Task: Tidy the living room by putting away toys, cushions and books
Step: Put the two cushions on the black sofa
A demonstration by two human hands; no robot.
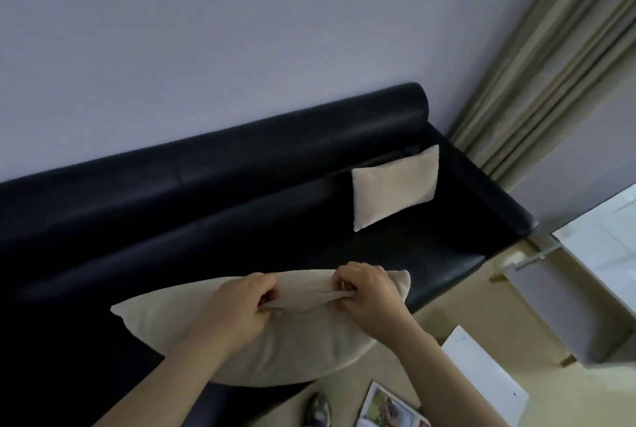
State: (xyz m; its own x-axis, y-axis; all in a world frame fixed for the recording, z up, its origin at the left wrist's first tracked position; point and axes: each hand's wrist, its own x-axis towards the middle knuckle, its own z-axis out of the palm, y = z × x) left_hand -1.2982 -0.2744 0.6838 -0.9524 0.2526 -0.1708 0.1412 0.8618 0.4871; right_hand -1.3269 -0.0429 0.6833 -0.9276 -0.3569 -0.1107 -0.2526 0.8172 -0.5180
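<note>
A beige cushion (285,347) is held over the front edge of a black leather sofa (213,192). My left hand (241,306) pinches a fold of the cushion's fabric near its upper edge. My right hand (368,292) pinches the same fold a little further right, and the fabric is stretched between the two hands. A second beige cushion (395,186) leans upright against the sofa's backrest at the right end. An open picture book (389,409) lies on the floor at the bottom right.
A white flat board (481,371) lies on the pale floor next to the book. A low white table (599,254) stands at the right. Beige curtains (557,58) hang behind the sofa's right armrest. A shoe (318,409) shows at the bottom.
</note>
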